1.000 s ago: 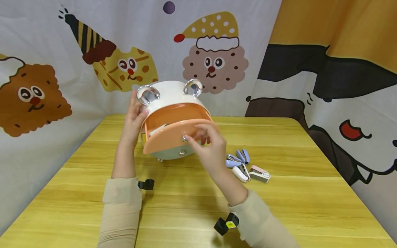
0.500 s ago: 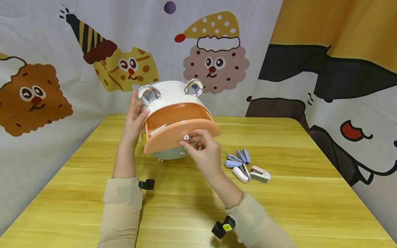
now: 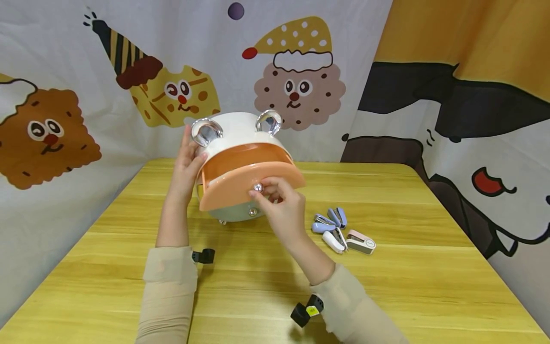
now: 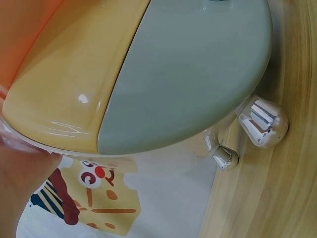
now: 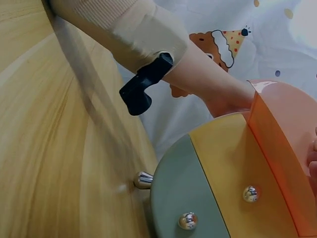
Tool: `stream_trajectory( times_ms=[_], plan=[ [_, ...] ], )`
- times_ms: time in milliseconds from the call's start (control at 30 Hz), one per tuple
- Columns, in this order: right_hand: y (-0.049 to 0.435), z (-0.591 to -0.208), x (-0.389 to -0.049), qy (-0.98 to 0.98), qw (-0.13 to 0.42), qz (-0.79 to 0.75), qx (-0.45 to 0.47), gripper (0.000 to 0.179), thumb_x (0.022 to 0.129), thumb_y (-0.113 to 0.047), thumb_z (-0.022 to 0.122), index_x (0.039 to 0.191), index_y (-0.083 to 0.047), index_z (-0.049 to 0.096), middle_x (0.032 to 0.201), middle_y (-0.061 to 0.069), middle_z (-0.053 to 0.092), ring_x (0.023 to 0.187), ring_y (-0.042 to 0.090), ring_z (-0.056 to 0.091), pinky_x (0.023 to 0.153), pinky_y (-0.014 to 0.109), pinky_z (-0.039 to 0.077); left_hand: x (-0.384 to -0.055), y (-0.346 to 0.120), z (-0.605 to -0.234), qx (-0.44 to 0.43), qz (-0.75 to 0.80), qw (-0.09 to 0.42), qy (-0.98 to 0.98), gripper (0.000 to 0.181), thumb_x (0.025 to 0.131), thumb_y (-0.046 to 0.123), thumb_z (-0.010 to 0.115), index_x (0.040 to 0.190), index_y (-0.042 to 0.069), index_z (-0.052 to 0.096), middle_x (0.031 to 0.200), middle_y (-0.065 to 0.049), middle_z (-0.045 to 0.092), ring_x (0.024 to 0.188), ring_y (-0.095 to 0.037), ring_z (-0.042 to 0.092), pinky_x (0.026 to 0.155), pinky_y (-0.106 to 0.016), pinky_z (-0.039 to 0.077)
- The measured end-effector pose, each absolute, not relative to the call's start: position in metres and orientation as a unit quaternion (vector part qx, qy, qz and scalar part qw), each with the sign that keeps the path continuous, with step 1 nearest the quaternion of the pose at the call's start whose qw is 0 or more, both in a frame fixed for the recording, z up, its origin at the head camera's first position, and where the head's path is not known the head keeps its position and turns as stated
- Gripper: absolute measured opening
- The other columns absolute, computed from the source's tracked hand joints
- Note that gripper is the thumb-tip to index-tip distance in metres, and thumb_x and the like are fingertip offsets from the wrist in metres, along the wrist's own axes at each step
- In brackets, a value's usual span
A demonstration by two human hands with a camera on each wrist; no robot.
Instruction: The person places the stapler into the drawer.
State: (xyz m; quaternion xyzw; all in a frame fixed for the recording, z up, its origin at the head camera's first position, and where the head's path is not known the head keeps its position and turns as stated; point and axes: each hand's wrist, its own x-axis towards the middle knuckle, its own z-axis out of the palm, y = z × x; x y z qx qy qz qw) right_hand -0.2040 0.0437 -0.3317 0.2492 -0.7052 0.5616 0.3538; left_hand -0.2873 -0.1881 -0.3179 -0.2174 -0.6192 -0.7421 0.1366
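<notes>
A rounded white desktop drawer box (image 3: 236, 125) with silver ears stands on the table. Its top orange drawer (image 3: 229, 188) is pulled out, and a sliver of something white shows inside. My right hand (image 3: 285, 210) pinches the silver knob (image 3: 258, 187) on that drawer's front between thumb and fingers. Against the box's left side rests my left hand (image 3: 185, 165), its fingers extended and its thumb by the front edge. In the left wrist view, the yellow drawer (image 4: 74, 99) and green drawer (image 4: 183, 74) beneath are closed.
Right of the box lie several small staplers: two blue ones, one a blue stapler (image 3: 323, 224), a white stapler (image 3: 333, 240) and a pink-and-white stapler (image 3: 360, 242). The box stands on silver feet (image 4: 265, 121) on the wooden table (image 3: 240, 286). A cartoon-printed curtain (image 3: 172, 43) hangs behind.
My right hand has shifted left from the orange drawer's front, and its fingers have closed on the knob. The drawer front has risen slightly in view. My left hand stays put.
</notes>
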Motion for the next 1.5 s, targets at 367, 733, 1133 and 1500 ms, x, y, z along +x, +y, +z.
stream_trajectory(
  times_ms=[367,733,1133,1500],
  plan=[
    [0.036,-0.302,-0.205,-0.721,0.297,0.587,0.218,0.021,0.077,-0.002,0.078,0.09,0.005,0.064,0.073,0.012,0.067,0.064,0.022,0.062,0.059,0.027,0.048,-0.287,-0.187,-0.317,-0.214,-0.737,0.138,-0.626,0.072,0.098,0.005,0.046,0.154,0.035,0.011,0.152,-0.017,0.029,0.121,-0.022,0.043,0.088,-0.021,0.047],
    [0.028,-0.313,-0.245,-0.741,0.252,0.592,0.193,0.022,0.079,-0.016,0.079,0.092,-0.005,0.066,0.075,0.002,0.067,0.063,0.012,0.059,0.059,0.025,0.05,-0.288,-0.188,-0.318,-0.218,-0.725,0.154,-0.635,0.072,0.098,0.003,0.046,0.155,0.032,0.012,0.15,-0.019,0.031,0.13,-0.023,0.037,0.102,-0.025,0.037],
    [0.021,-0.312,-0.258,-0.748,0.243,0.593,0.171,0.022,0.079,-0.014,0.079,0.093,-0.004,0.065,0.077,0.003,0.067,0.068,0.012,0.06,0.064,0.025,0.052,-0.288,-0.188,-0.319,-0.216,-0.732,0.145,-0.63,0.073,0.098,0.003,0.046,0.154,0.034,0.011,0.151,-0.017,0.03,0.132,-0.023,0.035,0.102,-0.024,0.036],
    [0.029,-0.322,-0.252,-0.756,0.25,0.582,0.164,0.026,0.079,-0.015,0.079,0.101,-0.006,0.067,0.082,0.002,0.069,0.063,0.014,0.057,0.055,0.024,0.047,-0.288,-0.188,-0.319,-0.211,-0.732,0.145,-0.631,0.073,0.098,0.004,0.047,0.155,0.032,0.011,0.151,-0.018,0.029,0.133,-0.023,0.034,0.104,-0.024,0.034]
  ],
)
